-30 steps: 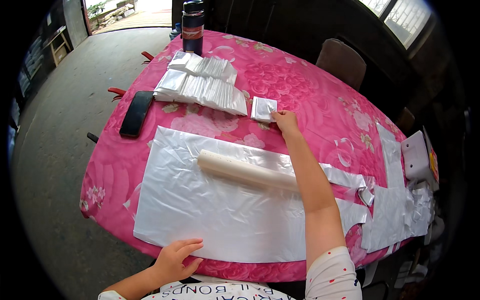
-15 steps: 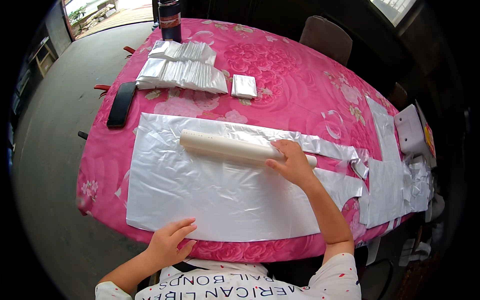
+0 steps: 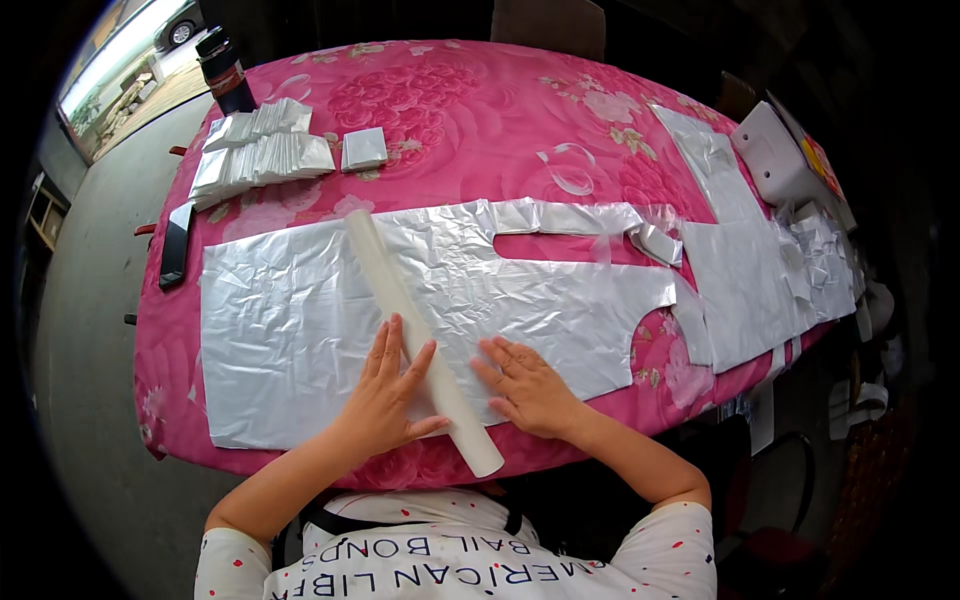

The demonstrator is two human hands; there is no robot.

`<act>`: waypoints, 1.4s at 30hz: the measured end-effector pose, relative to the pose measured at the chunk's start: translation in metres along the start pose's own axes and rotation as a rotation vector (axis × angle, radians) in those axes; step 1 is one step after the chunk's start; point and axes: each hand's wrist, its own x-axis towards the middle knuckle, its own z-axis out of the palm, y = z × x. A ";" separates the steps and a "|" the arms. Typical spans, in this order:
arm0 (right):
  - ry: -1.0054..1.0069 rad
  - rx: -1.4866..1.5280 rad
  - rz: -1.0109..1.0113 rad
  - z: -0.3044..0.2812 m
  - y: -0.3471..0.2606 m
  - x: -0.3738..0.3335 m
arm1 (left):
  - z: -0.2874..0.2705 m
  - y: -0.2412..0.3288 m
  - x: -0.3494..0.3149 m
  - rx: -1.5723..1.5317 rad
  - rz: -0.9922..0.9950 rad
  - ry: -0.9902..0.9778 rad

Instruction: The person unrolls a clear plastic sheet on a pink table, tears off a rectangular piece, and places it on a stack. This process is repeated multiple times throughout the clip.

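Note:
A vest-type plastic bag [image 3: 275, 340], silvery white and creased, lies spread flat with its handle ends to the right. Across it, slanting from the far middle down past the near table edge, rests a pale plastic tube [image 3: 452, 398]. My left hand [image 3: 380, 395] lies on the tube with spread fingers, its thumb near the tube's lower part. Just right of the tube, my right hand [image 3: 535, 392] is flat with fingers apart, over the bag; whether its fingertips touch the tube I cannot tell. Neither hand grips anything.
Folded bags in stacked rows [image 3: 262, 155], a single folded packet [image 3: 364, 150], a black phone [image 3: 176, 245] and a dark bottle [image 3: 226, 75] occupy the far left. More flat bags [image 3: 745, 290] and a white box [image 3: 775, 155] are at right on the pink flowered tablecloth [image 3: 480, 110].
The tube has turned from lying nearly lengthwise to slanting across the bag. My left hand has moved up onto it; my right hand has let go and shifted nearer and left.

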 end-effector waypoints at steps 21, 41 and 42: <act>0.241 -0.066 0.184 0.004 0.014 0.025 | -0.009 -0.026 -0.050 0.273 -0.159 -0.079; 0.211 -0.139 0.354 0.014 -0.005 0.017 | -0.020 -0.039 -0.058 0.296 -0.125 -0.099; 0.213 -0.148 0.363 0.008 0.006 0.012 | -0.020 -0.039 -0.059 0.313 -0.119 -0.103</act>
